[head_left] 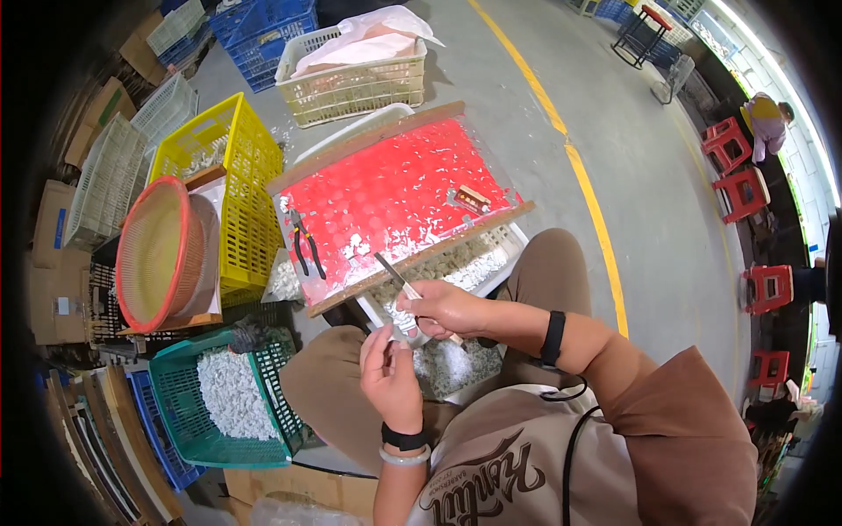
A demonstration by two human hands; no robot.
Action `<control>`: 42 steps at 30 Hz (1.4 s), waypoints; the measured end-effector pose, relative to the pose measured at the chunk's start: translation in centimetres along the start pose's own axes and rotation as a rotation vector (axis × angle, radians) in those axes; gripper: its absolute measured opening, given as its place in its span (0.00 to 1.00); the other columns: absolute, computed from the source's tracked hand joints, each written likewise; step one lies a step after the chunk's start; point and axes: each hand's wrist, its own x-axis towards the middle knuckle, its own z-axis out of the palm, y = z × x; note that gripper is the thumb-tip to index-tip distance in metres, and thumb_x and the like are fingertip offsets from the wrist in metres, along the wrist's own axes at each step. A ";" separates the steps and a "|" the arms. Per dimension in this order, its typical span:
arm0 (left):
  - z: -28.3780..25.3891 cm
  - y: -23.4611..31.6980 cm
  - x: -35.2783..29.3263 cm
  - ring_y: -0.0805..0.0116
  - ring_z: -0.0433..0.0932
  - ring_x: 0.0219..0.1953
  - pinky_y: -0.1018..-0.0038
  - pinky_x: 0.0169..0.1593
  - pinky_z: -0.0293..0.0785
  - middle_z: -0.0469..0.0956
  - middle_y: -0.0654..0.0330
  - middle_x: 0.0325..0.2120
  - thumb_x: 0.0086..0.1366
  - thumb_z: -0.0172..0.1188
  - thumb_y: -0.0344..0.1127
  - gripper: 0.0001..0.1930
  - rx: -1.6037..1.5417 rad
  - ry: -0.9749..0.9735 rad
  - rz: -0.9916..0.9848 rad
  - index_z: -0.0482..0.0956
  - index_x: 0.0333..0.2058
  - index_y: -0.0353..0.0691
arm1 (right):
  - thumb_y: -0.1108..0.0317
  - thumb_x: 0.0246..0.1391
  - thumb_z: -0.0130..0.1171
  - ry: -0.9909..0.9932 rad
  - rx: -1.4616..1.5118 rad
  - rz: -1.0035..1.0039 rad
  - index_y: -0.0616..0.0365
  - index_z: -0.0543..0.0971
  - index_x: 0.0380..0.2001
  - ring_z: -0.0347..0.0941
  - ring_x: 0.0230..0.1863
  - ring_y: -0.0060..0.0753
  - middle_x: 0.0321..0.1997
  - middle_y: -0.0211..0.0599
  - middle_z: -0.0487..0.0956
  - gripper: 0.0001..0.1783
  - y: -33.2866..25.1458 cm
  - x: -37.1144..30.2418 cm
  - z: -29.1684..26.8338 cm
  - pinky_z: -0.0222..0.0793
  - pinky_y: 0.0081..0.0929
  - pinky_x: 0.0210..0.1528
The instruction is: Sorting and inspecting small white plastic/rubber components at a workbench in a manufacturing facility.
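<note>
My right hand (447, 309) grips a slim hand tool with a dark flat blade (396, 273) and a pale handle, the blade pointing up and left over the board's near edge. Close below it, my left hand (391, 377) is raised with fingers bent in toward the thumb; anything between its fingertips is too small to make out. White small pieces (402, 319) show just beyond the fingertips. In front lies a red work board (377, 188) with wooden edge strips, strewn with white bits. Pliers (304, 244) with black-and-yellow handles and a small brown block (473, 200) rest on it.
A green basket (167, 412) of white pieces stands by my left knee. Beyond it are an orange round basket (140, 254) and a yellow crate (254, 175). A cream crate (351, 88) sits behind the board. Red stools (741, 195) and another person (768, 123) are far right.
</note>
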 end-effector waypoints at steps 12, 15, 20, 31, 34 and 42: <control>-0.9 3.7 -5.1 0.77 0.72 0.32 0.81 0.36 0.71 0.75 0.57 0.36 0.64 0.48 0.25 0.15 -0.219 -0.128 -0.199 0.71 0.49 0.29 | 0.65 0.54 0.57 -0.025 -0.079 -0.153 0.60 0.74 0.28 0.59 0.11 0.15 0.15 0.30 0.68 0.09 1.0 -6.7 1.7 0.49 0.16 0.11; -1.4 4.8 -6.2 0.74 0.73 0.30 0.78 0.35 0.74 0.75 0.55 0.35 0.65 0.46 0.24 0.16 -0.351 -0.148 -0.297 0.69 0.51 0.29 | 0.70 0.53 0.49 0.000 0.072 -0.133 0.65 0.78 0.27 0.65 0.14 0.19 0.28 0.39 0.78 0.10 0.2 -8.2 0.3 0.56 0.19 0.14; -2.4 5.7 -7.0 0.75 0.75 0.29 0.79 0.36 0.76 0.76 0.57 0.33 0.65 0.48 0.24 0.14 -0.431 -0.097 -0.364 0.70 0.49 0.28 | 0.57 0.63 0.38 0.133 -0.484 -0.270 0.62 0.78 0.32 0.70 0.25 0.19 0.24 0.32 0.75 0.22 -2.5 -13.2 1.6 0.67 0.19 0.28; -2.4 6.2 -8.6 0.77 0.75 0.27 0.80 0.33 0.76 0.78 0.57 0.30 0.62 0.53 0.22 0.11 -0.159 -0.084 -0.208 0.76 0.43 0.27 | 0.67 0.54 0.55 -0.166 -0.913 -0.566 0.61 0.77 0.43 0.74 0.45 0.42 0.40 0.46 0.78 0.14 -3.7 -17.0 3.7 0.69 0.33 0.48; -2.3 6.1 -8.8 0.76 0.74 0.27 0.80 0.32 0.75 0.78 0.57 0.30 0.62 0.53 0.23 0.11 -0.110 -0.101 -0.157 0.76 0.43 0.28 | 0.67 0.54 0.55 -0.214 -0.931 -0.638 0.61 0.77 0.42 0.75 0.42 0.45 0.38 0.46 0.78 0.14 -3.1 -16.6 3.3 0.70 0.35 0.46; -2.7 6.3 -9.2 0.75 0.75 0.27 0.80 0.33 0.75 0.78 0.56 0.30 0.63 0.52 0.23 0.11 -0.081 -0.040 -0.077 0.76 0.43 0.29 | 0.68 0.56 0.53 -0.157 -1.343 -0.827 0.64 0.75 0.34 0.71 0.34 0.53 0.30 0.48 0.75 0.09 -2.3 -15.1 0.9 0.68 0.40 0.36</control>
